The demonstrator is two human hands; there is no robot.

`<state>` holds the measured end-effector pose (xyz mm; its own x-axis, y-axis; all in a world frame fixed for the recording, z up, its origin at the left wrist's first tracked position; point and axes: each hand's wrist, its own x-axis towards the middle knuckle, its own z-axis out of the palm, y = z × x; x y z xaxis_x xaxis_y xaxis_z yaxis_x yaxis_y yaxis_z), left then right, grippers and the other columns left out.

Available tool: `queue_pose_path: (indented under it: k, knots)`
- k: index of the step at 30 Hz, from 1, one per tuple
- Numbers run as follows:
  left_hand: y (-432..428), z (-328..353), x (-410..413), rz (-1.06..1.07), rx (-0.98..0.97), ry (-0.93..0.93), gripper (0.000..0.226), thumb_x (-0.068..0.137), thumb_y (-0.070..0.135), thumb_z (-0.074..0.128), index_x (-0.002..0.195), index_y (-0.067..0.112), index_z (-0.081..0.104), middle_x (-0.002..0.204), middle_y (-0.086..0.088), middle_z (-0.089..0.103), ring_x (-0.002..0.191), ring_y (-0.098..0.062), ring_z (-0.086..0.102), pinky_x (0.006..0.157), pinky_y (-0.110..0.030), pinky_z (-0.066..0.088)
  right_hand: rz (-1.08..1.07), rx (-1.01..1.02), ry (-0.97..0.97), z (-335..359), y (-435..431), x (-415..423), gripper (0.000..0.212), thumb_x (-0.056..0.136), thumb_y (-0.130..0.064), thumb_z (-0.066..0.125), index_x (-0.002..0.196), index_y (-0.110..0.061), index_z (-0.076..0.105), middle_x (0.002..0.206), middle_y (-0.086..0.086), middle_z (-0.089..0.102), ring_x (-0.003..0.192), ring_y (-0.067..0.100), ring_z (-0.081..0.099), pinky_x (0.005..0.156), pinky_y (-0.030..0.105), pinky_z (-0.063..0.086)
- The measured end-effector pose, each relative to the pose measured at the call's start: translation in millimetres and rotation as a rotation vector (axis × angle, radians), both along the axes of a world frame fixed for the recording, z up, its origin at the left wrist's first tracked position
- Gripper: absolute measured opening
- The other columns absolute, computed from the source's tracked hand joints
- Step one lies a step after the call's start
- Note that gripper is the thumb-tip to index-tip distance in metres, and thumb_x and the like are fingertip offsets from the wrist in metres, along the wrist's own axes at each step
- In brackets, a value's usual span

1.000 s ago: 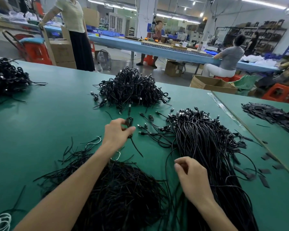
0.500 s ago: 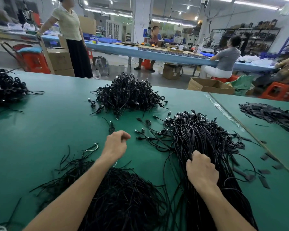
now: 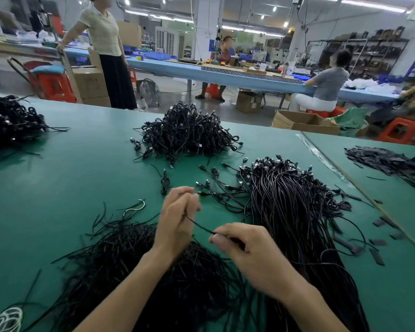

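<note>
A thin black cable [image 3: 200, 226] stretches between my two hands above the green table [image 3: 58, 188]. My left hand [image 3: 175, 221] pinches its far end near the connector. My right hand [image 3: 247, 250] pinches it closer to me, thumb on top. To the right lies a long bundle of straight black cables [image 3: 295, 212] with connectors at the far end. Under my forearms is a heap of thin black ties [image 3: 153, 271]. One small coiled cable [image 3: 164, 183] lies just beyond my left hand.
A pile of coiled cables [image 3: 189, 133] sits mid-table, another [image 3: 7, 123] at far left. Black strips [image 3: 388, 161] lie on the neighbouring table to the right. White ties [image 3: 5, 319] show at bottom left. A person [image 3: 106, 56] stands past the table's far edge; others sit further back.
My left hand let a coiled cable drop on the table and drew back. My right hand pulled a cable from the bundle, and both hands now hold it between them.
</note>
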<state>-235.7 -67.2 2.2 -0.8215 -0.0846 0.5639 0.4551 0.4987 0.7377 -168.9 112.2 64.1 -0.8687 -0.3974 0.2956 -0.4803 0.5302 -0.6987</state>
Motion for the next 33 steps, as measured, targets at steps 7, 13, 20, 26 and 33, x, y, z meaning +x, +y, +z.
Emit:
queue_pose_path:
  k: [7,13,20,26,33]
  knots:
    - [-48,39,35,0.239,0.14,0.198,0.046,0.099,0.034,0.05,0.057,0.027,0.031,0.047,0.009,0.037,0.04,-0.007,0.033,0.039,-0.014,0.03,-0.3,-0.37,0.233,46,40,3,0.018,0.088,-0.043,0.055,0.093,-0.036,0.07,0.065,-0.018,0.064,0.047,-0.001,0.048,0.044,0.006,0.033]
    - [-60,47,51,-0.334,-0.013,-0.318,0.055,0.078,0.07,0.06,0.065,0.02,0.041,0.052,0.014,0.039,0.048,-0.001,0.032,0.047,-0.013,0.032,-0.314,-0.382,0.26,57,18,-22,0.012,0.092,-0.035,0.056,0.089,-0.038,0.067,0.073,-0.004,0.069,0.059,0.006,0.055,0.054,0.015,0.042]
    - [-45,33,45,-0.274,0.103,-0.362,0.048,0.091,0.059,0.038,0.064,0.02,0.047,0.058,0.009,0.034,0.052,-0.009,0.03,0.05,-0.023,0.027,-0.081,-0.23,0.628,112,-25,-33,0.015,0.098,-0.025,0.06,0.104,-0.019,0.073,0.068,-0.023,0.059,0.061,-0.001,0.055,0.056,0.007,0.037]
    - [-59,21,47,0.093,0.295,-0.275,0.059,0.087,0.063,0.044,0.063,0.01,0.047,0.047,0.01,0.035,0.043,-0.007,0.027,0.042,-0.018,0.024,-0.184,-0.021,0.497,72,6,-38,0.027,0.096,-0.036,0.058,0.118,-0.024,0.068,0.081,-0.023,0.061,0.069,-0.003,0.06,0.063,0.009,0.043]
    - [-66,24,54,0.22,0.519,-0.189,0.053,0.099,0.041,0.051,0.064,0.007,0.032,0.053,0.005,0.023,0.047,-0.012,0.017,0.048,-0.028,0.015,-0.378,0.542,-0.143,-23,72,-45,0.025,0.096,-0.036,0.06,0.093,-0.015,0.073,0.101,-0.002,0.056,0.094,0.015,0.058,0.08,0.022,0.042]
